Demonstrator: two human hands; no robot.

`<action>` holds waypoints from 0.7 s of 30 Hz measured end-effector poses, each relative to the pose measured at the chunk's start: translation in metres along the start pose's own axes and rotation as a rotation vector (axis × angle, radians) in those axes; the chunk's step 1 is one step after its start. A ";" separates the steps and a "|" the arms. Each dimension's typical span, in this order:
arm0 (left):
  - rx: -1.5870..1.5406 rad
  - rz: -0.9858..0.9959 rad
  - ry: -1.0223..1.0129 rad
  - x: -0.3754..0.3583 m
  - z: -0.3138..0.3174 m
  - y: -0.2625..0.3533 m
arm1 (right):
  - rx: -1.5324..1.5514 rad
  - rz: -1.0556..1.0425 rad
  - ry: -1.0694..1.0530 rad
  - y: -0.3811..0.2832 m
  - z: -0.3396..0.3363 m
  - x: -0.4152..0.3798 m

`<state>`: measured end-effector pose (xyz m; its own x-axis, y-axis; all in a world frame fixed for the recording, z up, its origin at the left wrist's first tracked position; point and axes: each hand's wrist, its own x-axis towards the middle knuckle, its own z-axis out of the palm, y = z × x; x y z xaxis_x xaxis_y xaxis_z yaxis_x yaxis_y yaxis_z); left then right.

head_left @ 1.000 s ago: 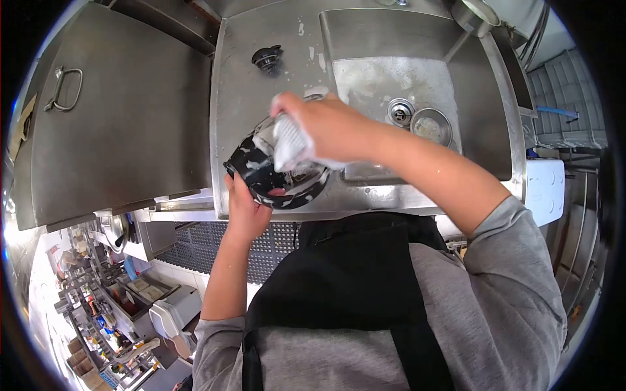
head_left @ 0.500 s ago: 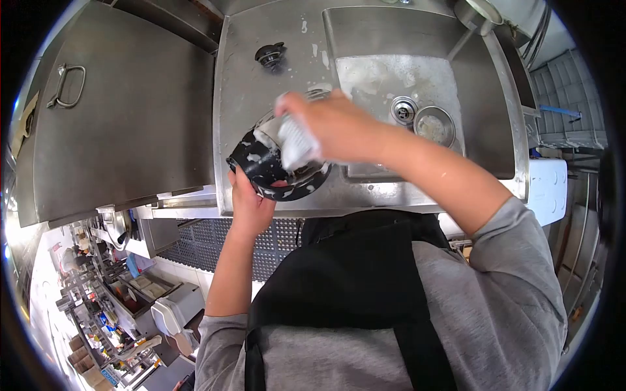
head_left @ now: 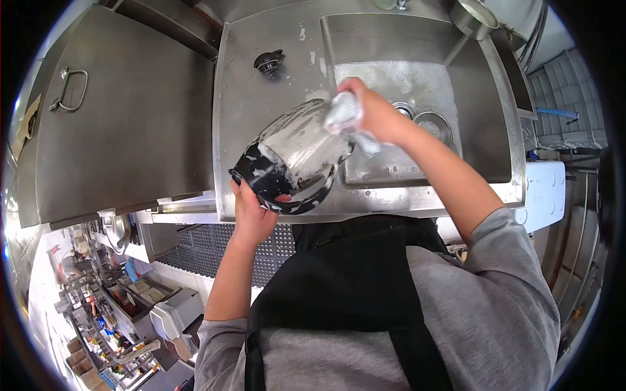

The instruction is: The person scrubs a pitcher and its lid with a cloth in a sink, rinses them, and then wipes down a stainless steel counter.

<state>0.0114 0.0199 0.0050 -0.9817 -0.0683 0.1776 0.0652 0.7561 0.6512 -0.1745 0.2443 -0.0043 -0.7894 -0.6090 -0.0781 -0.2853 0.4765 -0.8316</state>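
Note:
A clear jug with a black base and black handle [head_left: 293, 144] lies tilted over the steel counter, streaked with suds. My left hand [head_left: 253, 214] grips its black lower end, fingers partly hidden behind it. At the jug's other end my right hand [head_left: 375, 114] is closed on a white cloth [head_left: 344, 114], which is slightly blurred. A black lid [head_left: 268, 63] rests on the counter beyond the jug.
To the right is a steel sink [head_left: 482, 107] with foamy residue, a drain and a round strainer [head_left: 433, 126]. A metal pot [head_left: 475, 18] stands at its far right corner. A steel cabinet door [head_left: 143, 117] is at left.
My right hand and the cloth have moved right, from the jug's black base to its far end. More of the clear body shows, and the jug has shifted slightly towards me.

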 end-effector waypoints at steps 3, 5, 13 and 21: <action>0.049 0.045 -0.006 -0.001 0.002 0.004 | 0.050 -0.127 -0.008 -0.014 0.004 -0.004; 0.134 0.137 -0.014 0.004 0.000 0.010 | -0.036 -0.171 -0.030 -0.050 0.011 -0.010; 0.143 0.225 -0.002 -0.002 0.002 0.006 | 0.009 -0.076 -0.034 -0.040 0.013 -0.020; 0.254 0.287 -0.066 -0.004 0.001 0.005 | 0.166 0.033 0.013 -0.010 0.004 -0.017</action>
<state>0.0158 0.0245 0.0062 -0.9400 0.2048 0.2730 0.3004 0.8762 0.3769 -0.1563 0.2477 0.0033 -0.8040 -0.5859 -0.1010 -0.1661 0.3845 -0.9081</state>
